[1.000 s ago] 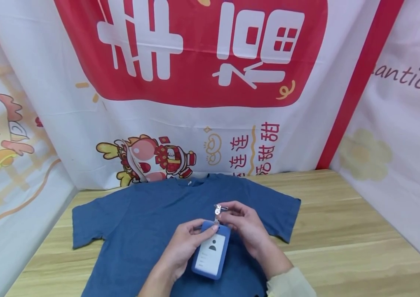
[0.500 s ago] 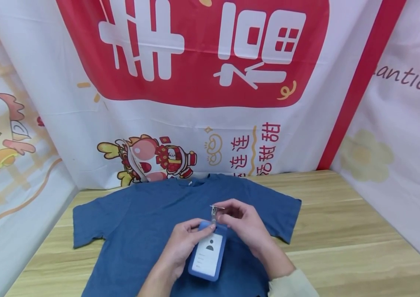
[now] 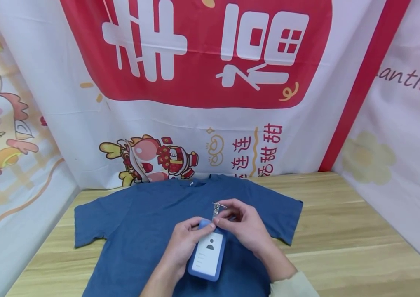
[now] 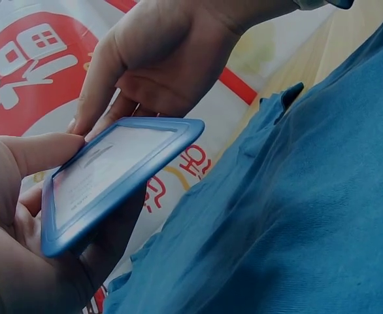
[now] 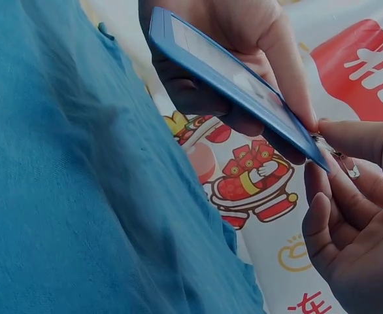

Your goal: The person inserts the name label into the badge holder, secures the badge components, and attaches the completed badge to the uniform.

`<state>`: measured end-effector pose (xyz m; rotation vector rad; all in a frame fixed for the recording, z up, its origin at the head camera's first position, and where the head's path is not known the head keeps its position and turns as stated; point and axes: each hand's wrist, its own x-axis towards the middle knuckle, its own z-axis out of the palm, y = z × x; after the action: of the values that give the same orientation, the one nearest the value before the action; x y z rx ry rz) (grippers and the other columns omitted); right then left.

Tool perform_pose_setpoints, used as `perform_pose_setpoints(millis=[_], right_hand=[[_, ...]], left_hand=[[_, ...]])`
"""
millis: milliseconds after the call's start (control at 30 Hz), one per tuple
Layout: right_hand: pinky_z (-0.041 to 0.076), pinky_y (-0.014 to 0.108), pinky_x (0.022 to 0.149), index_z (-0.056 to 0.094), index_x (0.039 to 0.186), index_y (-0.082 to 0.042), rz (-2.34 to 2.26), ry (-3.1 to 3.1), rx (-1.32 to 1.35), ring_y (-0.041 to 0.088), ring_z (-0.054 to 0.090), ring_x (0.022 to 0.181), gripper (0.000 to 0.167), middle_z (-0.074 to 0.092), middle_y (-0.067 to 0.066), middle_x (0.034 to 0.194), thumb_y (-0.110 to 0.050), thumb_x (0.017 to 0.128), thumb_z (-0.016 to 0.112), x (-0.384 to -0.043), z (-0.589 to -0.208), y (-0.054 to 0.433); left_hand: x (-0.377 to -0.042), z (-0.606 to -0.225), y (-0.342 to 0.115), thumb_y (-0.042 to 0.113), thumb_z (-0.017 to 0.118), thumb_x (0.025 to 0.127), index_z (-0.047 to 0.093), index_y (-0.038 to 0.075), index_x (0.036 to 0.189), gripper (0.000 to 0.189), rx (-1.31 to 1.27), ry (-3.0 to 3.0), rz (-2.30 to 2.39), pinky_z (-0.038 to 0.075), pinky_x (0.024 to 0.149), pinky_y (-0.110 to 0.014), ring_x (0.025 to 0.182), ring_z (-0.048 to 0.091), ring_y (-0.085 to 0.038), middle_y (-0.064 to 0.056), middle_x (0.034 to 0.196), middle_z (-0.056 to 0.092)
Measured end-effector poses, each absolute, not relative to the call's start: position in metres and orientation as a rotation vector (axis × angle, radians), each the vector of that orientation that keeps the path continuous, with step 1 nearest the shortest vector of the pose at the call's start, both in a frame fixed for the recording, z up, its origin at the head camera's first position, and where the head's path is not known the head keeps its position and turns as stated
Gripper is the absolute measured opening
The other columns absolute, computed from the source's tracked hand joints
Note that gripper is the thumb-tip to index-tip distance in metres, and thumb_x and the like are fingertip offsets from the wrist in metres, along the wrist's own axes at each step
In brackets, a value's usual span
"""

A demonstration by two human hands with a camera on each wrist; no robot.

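My left hand (image 3: 184, 244) holds a blue badge holder (image 3: 207, 258) by its upper part, thumb on the front and the other fingers behind. A white card with a printed person symbol shows in the holder. At its top edge is a small metal clip with a pin (image 3: 215, 208), and the pin end (image 5: 352, 171) shows in the right wrist view. My right hand (image 3: 246, 226) pinches the clip's strap just above the holder, its fingertips close to the left thumb. Beneath both hands lies a blue T-shirt (image 3: 146, 231), spread flat, collar away from me.
The T-shirt lies on a wood-grain table (image 3: 347, 231). Behind the table hangs a white cloth with a red panel (image 3: 202, 82) and cartoon prints. More printed cloth (image 3: 399, 144) hangs along the right side, and on the left too.
The clip has turned, and my right fingertips have come down toward the holder's top edge. The badge holder has shifted slightly left; my left hand keeps its hold.
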<state>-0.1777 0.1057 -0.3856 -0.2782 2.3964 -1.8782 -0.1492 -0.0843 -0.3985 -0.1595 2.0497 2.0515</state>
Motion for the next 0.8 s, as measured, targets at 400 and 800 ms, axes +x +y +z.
perform_pose_setpoints(millis=[400,800], right_hand=[[0.052,0.026,0.077,0.067,0.132,-0.008,-1.905,2.354,-0.385,0.02,0.065,0.093,0.033,0.074,0.01,0.105,-0.009,0.1,0.076,-0.177,-0.3858,0.1061],[0.051,0.024,0.077,0.065,0.126,-0.004,-1.894,2.422,-0.396,0.018,0.064,0.093,0.027,0.072,0.011,0.106,-0.004,0.1,0.074,-0.1731,-0.3855,0.1013]], left_hand=[[-0.1491,-0.4009,-0.0797,0.033,0.081,0.098,0.077,0.008,0.117,0.031,-0.12,2.079,2.05,0.057,0.072,-0.027,0.08,0.072,-0.01,0.002,0.095,0.08],[-0.1486,-0.403,-0.0774,0.033,0.082,0.098,0.078,0.009,0.111,0.027,-0.096,2.111,2.038,0.055,0.072,-0.028,0.078,0.07,-0.01,0.003,0.091,0.079]])
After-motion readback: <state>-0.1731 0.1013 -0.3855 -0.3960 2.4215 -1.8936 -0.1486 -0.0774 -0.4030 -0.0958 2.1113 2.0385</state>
